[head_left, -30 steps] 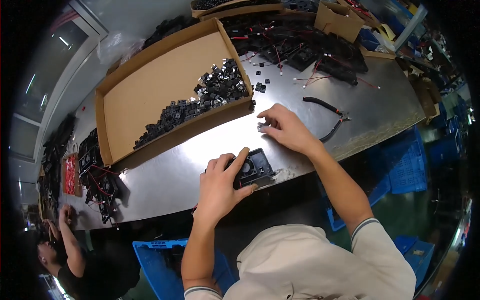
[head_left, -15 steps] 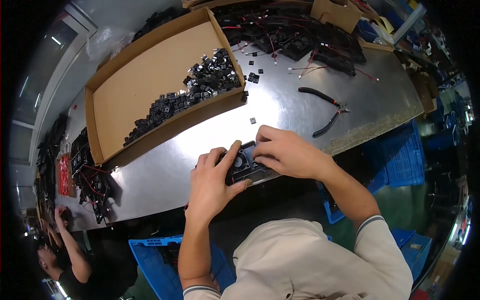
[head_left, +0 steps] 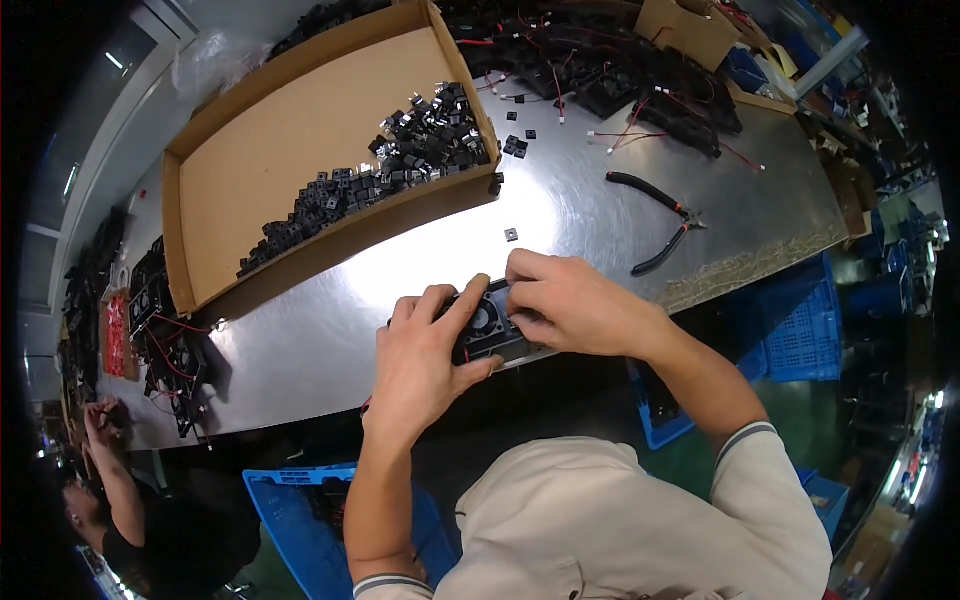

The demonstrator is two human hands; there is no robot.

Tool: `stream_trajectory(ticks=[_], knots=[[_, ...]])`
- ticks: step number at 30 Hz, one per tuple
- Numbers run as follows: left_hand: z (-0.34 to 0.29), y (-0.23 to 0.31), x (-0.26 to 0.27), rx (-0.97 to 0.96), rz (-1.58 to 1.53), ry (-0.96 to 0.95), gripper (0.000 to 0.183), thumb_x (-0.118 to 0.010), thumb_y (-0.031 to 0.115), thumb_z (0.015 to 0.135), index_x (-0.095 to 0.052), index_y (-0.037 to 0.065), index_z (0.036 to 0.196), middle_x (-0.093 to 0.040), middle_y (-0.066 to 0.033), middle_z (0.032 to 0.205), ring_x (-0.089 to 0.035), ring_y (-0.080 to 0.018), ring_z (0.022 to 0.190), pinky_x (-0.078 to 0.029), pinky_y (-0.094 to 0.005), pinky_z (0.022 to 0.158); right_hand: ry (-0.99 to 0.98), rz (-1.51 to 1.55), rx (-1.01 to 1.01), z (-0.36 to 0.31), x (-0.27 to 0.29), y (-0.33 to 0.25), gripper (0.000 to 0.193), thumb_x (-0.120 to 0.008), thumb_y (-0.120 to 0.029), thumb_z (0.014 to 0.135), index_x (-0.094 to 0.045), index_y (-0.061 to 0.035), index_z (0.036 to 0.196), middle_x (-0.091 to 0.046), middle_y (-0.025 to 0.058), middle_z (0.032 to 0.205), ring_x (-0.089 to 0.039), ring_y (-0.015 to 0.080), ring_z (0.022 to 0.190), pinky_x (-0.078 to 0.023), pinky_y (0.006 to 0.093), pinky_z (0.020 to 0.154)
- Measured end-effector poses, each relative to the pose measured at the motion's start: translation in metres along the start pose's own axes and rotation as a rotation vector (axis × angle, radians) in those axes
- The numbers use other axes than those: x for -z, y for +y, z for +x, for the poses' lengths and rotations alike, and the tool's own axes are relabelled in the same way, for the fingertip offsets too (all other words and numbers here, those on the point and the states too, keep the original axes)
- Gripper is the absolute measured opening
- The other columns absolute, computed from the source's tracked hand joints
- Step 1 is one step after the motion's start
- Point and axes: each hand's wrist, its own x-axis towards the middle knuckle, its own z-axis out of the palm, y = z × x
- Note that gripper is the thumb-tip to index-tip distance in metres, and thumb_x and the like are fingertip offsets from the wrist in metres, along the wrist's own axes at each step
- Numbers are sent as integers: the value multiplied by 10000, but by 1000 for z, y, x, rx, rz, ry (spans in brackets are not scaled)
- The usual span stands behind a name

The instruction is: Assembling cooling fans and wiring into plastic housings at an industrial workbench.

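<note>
A black plastic housing with a small round fan (head_left: 486, 318) in it lies at the near edge of the metal table. My left hand (head_left: 418, 352) grips it from the left, fingers over the far side and thumb along the near side. At the housing's right part, my right hand (head_left: 572, 305) has its fingers pinched together; whatever is between them is hidden. Just beyond the hands lies one small square black piece (head_left: 512, 235) with a hole in it. Black-handled cutting pliers (head_left: 655, 222) rest spread apart to the right.
A shallow cardboard box (head_left: 330, 245) holds a heap of small black pieces. Black fan units (head_left: 600, 80) with red wires line the back; more (head_left: 170, 350) lie at the left. Blue crates (head_left: 800, 325) stand below the table. Another person's arm (head_left: 120, 475) is at far left.
The view has shifted slightly. My right fingers stay at the housing, with only a small change of position, and my left hand keeps its grip.
</note>
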Motion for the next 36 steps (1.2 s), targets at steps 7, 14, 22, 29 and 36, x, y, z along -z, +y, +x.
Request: stream_trajectory(ticks=[7,14,22,29,36], knots=[[2,-1,0,-22,16,19,810,-854,225,672,-533,179,1415,-584,-125,1186,-544,-331,1083,-477,-436,953,-54,-2,-21,3,4,1,129,-680,-70,799,-640,10,894,-548,136,972,-600,321,854,-501,409,745],[0,-1,-2,-12,38,28,818,-852,236,677,-522,188,1424,-582,-119,1142,-547,-325,1055,-480,-437,934,24,111,-101,1,23,5,156,-673,-71,842,-682,-9,984,-572,130,980,-609,304,868,-503,375,748],[0,-3,-2,-35,-2,49,821,-854,238,678,-520,186,1427,-582,-122,1135,-545,-325,1052,-477,-436,925,-11,-119,-23,1,7,-7,111,-698,-95,801,-659,-32,884,-560,109,897,-586,304,859,-479,409,730],[-1,1,-5,6,-3,62,826,-856,233,685,-515,191,1435,-582,-125,1148,-544,-327,1074,-469,-430,947,89,-138,-5,-2,-3,-7,123,-704,-97,768,-607,-31,805,-540,96,863,-573,298,832,-465,414,724],[2,-1,1,9,19,33,823,-854,203,683,-517,196,1434,-582,-120,1178,-546,-323,1084,-472,-426,957,49,-142,52,4,2,0,131,-707,-102,759,-609,-35,814,-540,92,870,-574,289,835,-463,403,728]])
